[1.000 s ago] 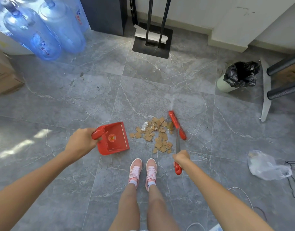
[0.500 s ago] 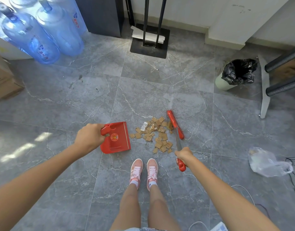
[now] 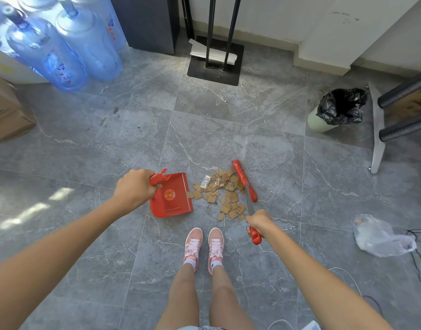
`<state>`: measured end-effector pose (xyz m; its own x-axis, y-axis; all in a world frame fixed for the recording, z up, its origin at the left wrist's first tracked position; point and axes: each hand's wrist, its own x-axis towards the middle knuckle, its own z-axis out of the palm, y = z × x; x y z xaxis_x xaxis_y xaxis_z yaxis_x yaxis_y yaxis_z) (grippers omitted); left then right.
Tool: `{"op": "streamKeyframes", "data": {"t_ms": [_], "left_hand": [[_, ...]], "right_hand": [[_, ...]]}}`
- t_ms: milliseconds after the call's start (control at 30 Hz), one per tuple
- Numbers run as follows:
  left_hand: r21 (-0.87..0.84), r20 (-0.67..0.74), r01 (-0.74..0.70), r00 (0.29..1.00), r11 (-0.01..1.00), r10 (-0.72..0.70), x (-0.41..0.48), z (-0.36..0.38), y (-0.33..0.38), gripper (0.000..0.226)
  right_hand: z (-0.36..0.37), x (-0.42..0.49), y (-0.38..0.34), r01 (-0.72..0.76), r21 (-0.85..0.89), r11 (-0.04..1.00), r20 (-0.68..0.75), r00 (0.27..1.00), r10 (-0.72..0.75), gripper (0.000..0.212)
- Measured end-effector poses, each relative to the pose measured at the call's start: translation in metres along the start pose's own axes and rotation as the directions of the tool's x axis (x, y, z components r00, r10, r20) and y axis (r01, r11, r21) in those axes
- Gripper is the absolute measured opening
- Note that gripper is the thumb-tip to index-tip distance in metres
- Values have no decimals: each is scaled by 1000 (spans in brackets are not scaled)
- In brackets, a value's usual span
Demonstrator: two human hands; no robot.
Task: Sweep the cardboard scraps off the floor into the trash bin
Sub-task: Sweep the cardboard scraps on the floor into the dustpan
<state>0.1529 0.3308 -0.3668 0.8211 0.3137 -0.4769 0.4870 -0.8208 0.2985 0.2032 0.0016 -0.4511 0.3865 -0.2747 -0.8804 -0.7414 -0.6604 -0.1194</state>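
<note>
Many cardboard scraps [image 3: 225,195] lie between dustpan [image 3: 172,198] and broom [image 3: 245,182].

Looks like an office back room or storage corner: grey marble-look floor tiles [image 3: 228,139], big water cooler jugs [image 3: 85,44], a cardboard box [image 3: 7,115], lined trash bin [image 3: 335,110].

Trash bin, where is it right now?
Head view, upper right: the trash bin with its black liner stands on the floor beside a white stand leg, well beyond and right of the cardboard scraps.
</note>
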Motion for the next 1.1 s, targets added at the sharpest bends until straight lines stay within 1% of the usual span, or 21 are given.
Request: {"op": "streamKeyframes", "data": {"t_ms": [67, 167, 267, 367, 500, 567, 600, 633, 700, 800, 867, 900, 933, 1033, 1100], "left_hand": [[-26, -8, 3, 1000, 1000, -3, 0, 2, -1, 27], [-78, -8, 13, 1000, 997, -14, 2, 10, 6, 32], [-91, 7, 7, 1000, 996, -6, 3, 25, 20, 24], [-89, 15, -12, 1000, 996, 13, 1, 43, 29, 25], [-114, 8, -2, 1000, 993, 3, -2, 52, 17, 26], [-116, 11, 4, 1000, 993, -2, -6, 54, 12, 29], [-116, 15, 5, 1000, 993, -3, -9, 56, 11, 29], [-117, 17, 4, 1000, 993, -3, -10, 57, 10, 29], [-136, 20, 0, 1000, 991, 3, -12, 60, 11, 29], [-163, 37, 3, 999, 987, 3, -11, 60, 10, 29], [-164, 44, 4, 999, 986, 3, -11, 59, 7, 26], [-163, 44, 1, 999, 987, 6, -12, 58, 5, 27], [-166, 38, -3, 999, 986, 9, -12, 58, 3, 30], [-203, -1, -1, 1000, 979, 1, -17, 57, -7, 42], [-214, -22, 34, 999, 976, -39, -21, 55, -16, 37]], "right_hand": [[4, -4, -5, 15, -13, 1000, 8, 1000, -15, 13], [12, -9, -10, 32, -48, 998, 28, 999, -31, 14], [19, -15, -11, 56, -94, 994, 46, 998, -52, 11], [34, -22, -10, 102, -139, 985, 62, 994, -94, 7], [59, -46, -14, 167, -203, 965, 118, 982, -146, 10], [74, -53, -15, 179, -252, 951, 137, 979, -148, 24], [83, -55, -14, 185, -265, 946, 139, 978, -152, 26], [93, -55, -12, 184, -265, 947, 154, 977, -146, 22], [107, -59, -7, 186, -221, 957, 183, 972, -147, 11], [116, -60, 9, 212, -147, 966, 217, 960, -178, 16], [111, -66, 21, 239, -124, 963, 256, 945, -202, 7], [106, -68, 26, 246, -110, 963, 272, 939, -209, 7], [99, -71, 32, 236, -81, 968, 282, 937, -204, 8], [66, -83, 41, 147, 108, 983, 294, 940, -172, 9], [43, -87, 45, 113, 150, 982, 291, 945, -153, 15]]}}
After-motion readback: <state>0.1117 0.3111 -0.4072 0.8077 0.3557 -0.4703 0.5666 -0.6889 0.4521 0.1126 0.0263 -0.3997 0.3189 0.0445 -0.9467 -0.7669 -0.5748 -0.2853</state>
